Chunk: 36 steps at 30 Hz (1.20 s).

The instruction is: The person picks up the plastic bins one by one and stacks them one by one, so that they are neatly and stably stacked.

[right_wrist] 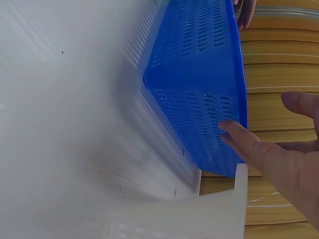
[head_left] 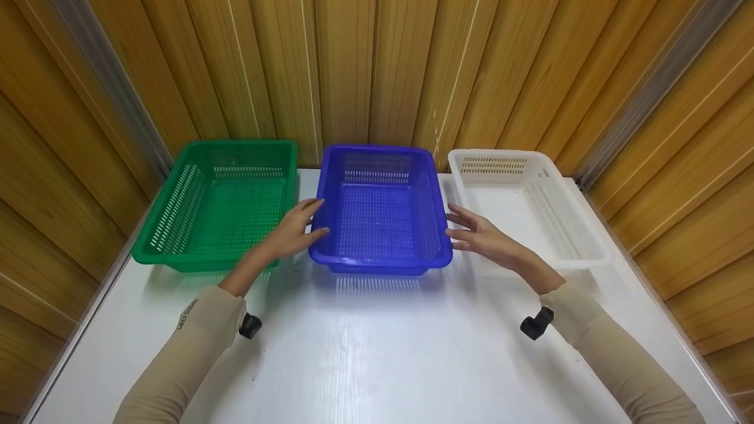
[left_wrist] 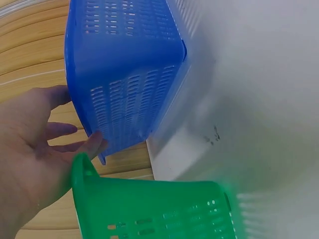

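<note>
A blue plastic basket (head_left: 377,259) with slotted walls stands on the white table, with nothing inside. My left hand (head_left: 297,229) is at its left rim, the thumb reaching over the edge. In the left wrist view, the fingers (left_wrist: 94,144) extend along the outside of the blue wall. At the opposite side, my right hand (head_left: 486,238) has its fingertips right by the right rim. The right wrist view shows those fingers (right_wrist: 239,137) against the outer wall and the thumb (right_wrist: 299,103) apart from the rim. Neither hand's fingers are curled round the basket.
A green basket (head_left: 156,258) stands to the left, partly under my left forearm. To the right is a white basket (head_left: 580,218), close to my right hand. Behind all three rises a wood-patterned wall (head_left: 347,70). The white table (head_left: 389,353) stretches toward me.
</note>
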Each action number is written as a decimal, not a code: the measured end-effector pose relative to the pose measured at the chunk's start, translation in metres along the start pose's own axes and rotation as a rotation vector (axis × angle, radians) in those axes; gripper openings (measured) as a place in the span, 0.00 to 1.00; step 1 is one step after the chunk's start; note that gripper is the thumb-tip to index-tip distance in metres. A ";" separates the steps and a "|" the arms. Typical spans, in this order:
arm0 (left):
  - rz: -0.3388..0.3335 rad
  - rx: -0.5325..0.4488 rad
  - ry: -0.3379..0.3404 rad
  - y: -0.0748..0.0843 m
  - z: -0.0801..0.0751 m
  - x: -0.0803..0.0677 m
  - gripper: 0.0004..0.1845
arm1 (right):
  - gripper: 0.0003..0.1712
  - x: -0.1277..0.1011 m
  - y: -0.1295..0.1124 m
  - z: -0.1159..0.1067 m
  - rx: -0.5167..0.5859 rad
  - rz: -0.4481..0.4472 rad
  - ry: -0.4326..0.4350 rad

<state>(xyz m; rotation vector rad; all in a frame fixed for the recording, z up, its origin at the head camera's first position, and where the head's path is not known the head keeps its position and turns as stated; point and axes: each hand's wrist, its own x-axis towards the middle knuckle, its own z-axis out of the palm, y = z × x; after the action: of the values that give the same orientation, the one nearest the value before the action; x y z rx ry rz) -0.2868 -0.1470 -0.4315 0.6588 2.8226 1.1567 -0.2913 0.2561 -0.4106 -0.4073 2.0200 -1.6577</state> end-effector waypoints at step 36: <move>-0.266 -0.468 -0.015 0.011 0.026 0.001 0.44 | 0.49 0.013 0.016 0.020 0.123 0.129 0.074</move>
<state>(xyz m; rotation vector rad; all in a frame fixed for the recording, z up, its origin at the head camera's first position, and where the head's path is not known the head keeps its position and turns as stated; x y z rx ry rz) -0.2789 -0.1226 -0.4426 0.2490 2.3859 1.6517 -0.2900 0.2366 -0.4310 -0.1707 1.9399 -1.7287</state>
